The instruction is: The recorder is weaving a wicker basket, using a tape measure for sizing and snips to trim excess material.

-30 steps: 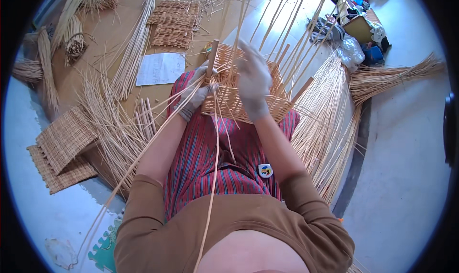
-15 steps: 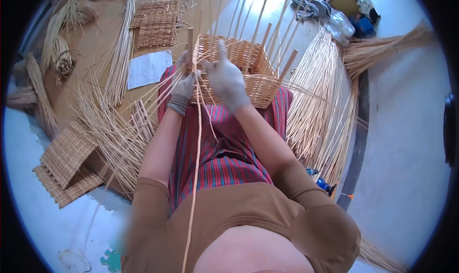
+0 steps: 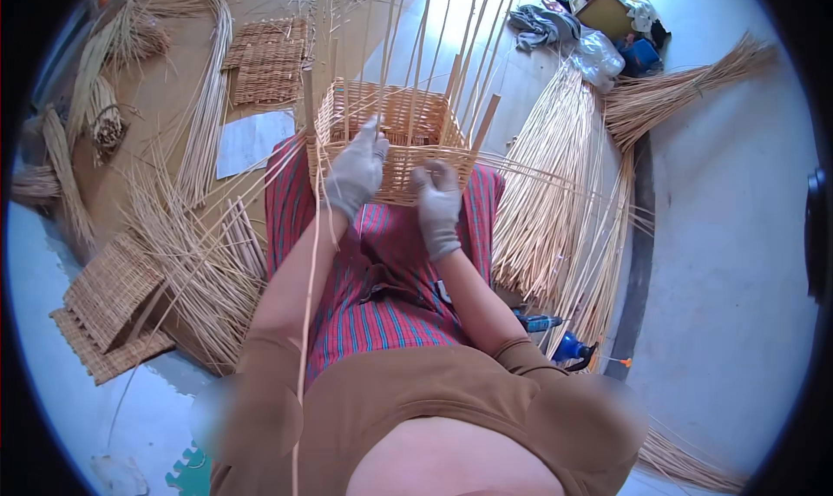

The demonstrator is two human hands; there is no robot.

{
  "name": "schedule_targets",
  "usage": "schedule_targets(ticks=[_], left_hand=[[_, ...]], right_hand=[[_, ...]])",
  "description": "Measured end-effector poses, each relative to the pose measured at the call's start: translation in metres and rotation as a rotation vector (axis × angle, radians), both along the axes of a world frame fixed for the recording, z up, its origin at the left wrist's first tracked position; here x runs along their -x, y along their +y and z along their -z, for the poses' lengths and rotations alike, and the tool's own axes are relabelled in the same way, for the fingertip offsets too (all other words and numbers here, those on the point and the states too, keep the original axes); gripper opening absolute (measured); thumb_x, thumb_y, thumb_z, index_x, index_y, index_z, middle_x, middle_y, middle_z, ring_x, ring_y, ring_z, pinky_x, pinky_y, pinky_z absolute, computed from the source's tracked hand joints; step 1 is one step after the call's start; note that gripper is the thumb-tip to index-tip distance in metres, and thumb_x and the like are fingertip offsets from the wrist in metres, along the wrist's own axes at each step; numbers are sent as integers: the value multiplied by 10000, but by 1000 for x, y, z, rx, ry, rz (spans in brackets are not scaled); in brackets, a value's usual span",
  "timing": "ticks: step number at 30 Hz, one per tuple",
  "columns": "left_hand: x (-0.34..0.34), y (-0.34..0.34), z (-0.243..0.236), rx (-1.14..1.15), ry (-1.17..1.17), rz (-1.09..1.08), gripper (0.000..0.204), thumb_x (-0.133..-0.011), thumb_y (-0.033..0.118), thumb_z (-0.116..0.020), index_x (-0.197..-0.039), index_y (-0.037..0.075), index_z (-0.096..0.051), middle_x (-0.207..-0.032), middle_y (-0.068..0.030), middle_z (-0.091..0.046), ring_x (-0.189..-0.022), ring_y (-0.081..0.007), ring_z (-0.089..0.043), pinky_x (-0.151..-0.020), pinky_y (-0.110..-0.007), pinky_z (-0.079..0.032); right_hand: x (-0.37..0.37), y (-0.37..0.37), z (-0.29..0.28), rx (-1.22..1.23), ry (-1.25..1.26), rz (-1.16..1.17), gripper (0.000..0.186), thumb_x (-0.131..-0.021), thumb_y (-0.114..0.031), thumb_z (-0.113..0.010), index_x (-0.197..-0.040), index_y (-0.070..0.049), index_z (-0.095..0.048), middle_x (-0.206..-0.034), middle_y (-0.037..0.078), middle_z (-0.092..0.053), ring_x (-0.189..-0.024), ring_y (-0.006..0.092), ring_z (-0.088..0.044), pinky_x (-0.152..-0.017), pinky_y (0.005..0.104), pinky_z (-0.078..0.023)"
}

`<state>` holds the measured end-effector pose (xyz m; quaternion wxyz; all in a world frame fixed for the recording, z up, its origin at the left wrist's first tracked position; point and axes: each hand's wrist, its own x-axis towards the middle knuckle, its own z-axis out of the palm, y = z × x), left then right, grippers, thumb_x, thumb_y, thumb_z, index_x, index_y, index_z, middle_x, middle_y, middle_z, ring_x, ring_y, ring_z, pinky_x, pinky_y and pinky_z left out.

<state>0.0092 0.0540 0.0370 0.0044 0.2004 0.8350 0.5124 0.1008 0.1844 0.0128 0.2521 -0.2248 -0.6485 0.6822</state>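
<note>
A half-woven rectangular wicker basket (image 3: 408, 118) rests on my lap over a red striped cloth (image 3: 386, 279), its upright stakes rising toward the top of the view. My left hand (image 3: 356, 170), in a grey glove, presses on the near wall of the basket and pinches weaving strands there. My right hand (image 3: 436, 203), also gloved, grips the lower near edge of the basket a little to the right. A long loose cane strand (image 3: 305, 322) trails from the left hand down past my left arm.
Bundles of straight cane (image 3: 555, 201) lie to my right, loose canes (image 3: 186, 236) and flat woven mats (image 3: 108, 305) to my left. Another woven panel (image 3: 265, 58) and a white sheet (image 3: 252, 140) lie on the brown floor. Bags and cloth (image 3: 599, 27) sit far right.
The basket has come down lower onto my lap and both hands have shifted from the upright stakes to its near wall. The view has tilted, showing more of the basket's inside.
</note>
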Motion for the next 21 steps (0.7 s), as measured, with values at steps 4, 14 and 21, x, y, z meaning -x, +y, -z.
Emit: schedule_targets(ticks=[4,14,21], left_hand=[[19,15,-1,363,-169,23,309,-1026,409,-542,-1259,208,-573,-945,-220,-705,-862,-449,-679,-733,-556,-492],[-10,32,-9,319,448,-179,740,-852,227,-737,-1520,254,-421,-1391,-133,-509,-1060,-322,-649,-820,-468,-565],[-50,92,8,742,490,78,765,-913,39,-542,-1551,418,-356,-1148,-123,-526,-673,-244,-655,-634,-396,-575]], right_hand=[[59,26,-44,-479,268,140,361,-999,-49,-603,-1353,-25,-538,-1077,106,-693,-956,198,-688,-916,317,-543],[-1,72,-54,-260,58,207,96,-1021,-96,-572,-1095,-49,-610,-1001,82,-663,-918,158,-634,-841,329,-520],[64,111,-108,-1365,76,439,626,-836,-119,-752,-1431,-91,-561,-1546,261,-386,-1392,400,-415,-1148,441,-364]])
